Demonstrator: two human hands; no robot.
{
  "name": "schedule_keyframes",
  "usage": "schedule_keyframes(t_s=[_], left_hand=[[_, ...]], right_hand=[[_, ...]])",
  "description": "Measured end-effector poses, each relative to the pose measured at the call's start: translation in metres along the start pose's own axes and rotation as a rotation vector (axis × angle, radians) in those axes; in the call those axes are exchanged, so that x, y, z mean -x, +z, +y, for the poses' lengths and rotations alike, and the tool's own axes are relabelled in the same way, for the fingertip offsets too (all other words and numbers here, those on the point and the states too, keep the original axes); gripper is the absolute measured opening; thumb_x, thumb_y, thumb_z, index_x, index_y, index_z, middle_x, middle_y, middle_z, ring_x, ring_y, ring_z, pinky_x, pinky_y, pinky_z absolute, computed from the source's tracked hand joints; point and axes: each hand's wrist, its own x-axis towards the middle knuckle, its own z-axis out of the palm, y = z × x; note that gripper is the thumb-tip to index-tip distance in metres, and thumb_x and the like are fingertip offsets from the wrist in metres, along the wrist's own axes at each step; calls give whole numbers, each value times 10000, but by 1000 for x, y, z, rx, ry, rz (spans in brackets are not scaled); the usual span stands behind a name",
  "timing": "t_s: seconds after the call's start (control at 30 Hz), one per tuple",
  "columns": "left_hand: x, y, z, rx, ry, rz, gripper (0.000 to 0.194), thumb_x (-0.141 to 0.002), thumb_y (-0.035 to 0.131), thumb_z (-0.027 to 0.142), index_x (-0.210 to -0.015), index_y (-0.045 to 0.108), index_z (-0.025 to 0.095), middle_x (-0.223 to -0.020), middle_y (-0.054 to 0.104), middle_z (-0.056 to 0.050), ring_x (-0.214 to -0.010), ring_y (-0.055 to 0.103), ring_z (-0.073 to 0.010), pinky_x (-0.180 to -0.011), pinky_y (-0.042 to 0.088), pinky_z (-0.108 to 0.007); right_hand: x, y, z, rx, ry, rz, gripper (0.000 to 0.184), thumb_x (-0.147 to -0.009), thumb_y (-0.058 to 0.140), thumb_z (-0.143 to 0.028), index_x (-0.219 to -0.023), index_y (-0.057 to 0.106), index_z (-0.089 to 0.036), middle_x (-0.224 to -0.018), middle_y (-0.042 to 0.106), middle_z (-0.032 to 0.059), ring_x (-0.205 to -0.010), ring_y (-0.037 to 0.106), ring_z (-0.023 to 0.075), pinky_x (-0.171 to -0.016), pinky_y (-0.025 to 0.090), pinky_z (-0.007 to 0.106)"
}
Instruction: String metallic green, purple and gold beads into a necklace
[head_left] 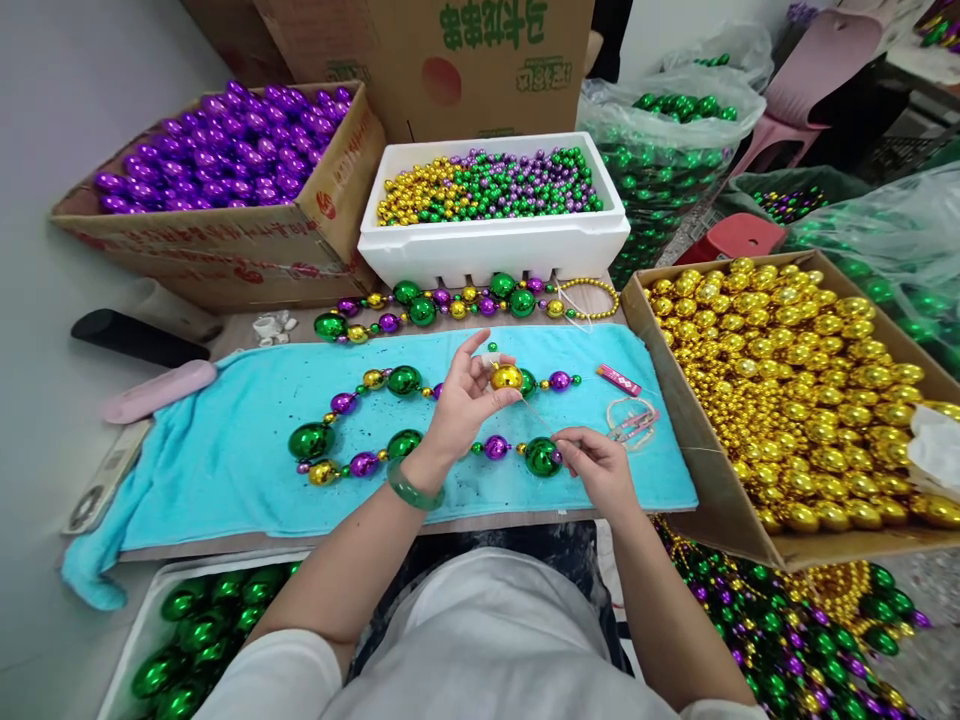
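Observation:
My left hand [471, 388], with a green bangle [415, 490] on its wrist, pinches a shiny gold bead [507, 377] between thumb and fingers. White tape wraps one of its fingers, and a small green bead [492, 347] shows just beyond the fingertips. Between the gold bead and my right hand [596, 462] runs a thin string, its end pinched in the right fingers. Under both hands a strand of green, purple and gold beads [364, 463] lies in a loop on the turquoise towel [247, 420]. A large green bead [543, 456] rests beside the right fingertips.
Snips [634, 427] and a pink packet [619, 380] lie at the towel's right. Behind stand a carton of purple beads [225, 240] and a white foam box [495, 245]. A finished-looking strand [422, 310] lies before them. A carton of gold beads [720, 490] borders the right.

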Motion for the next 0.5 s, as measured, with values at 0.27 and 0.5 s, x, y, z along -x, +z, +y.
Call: schedule_keyframes(t_s=[0.27,0.5], left_hand=[[-67,-42,-15,-654,28,58,213,-840,622,335,-966,730,202,-1033,671,-81,-961,610,-208,-862,500,-340],[-120,-57,-52,-1027,-120,-74,150,-715,661,119,-832,741,169,-996,694,-101,-1051,616,-275,-1020,420,-398]], right_hand=[[-10,-3,5,-42,-11,131,278,-723,713,-459,-791,690,-191,-532,558,-14,-458,469,111,-422,401,245],[-10,-2,6,-113,52,132,306,-677,744,-469,-771,682,-185,-505,546,-22,-436,449,103,-407,385,239]])
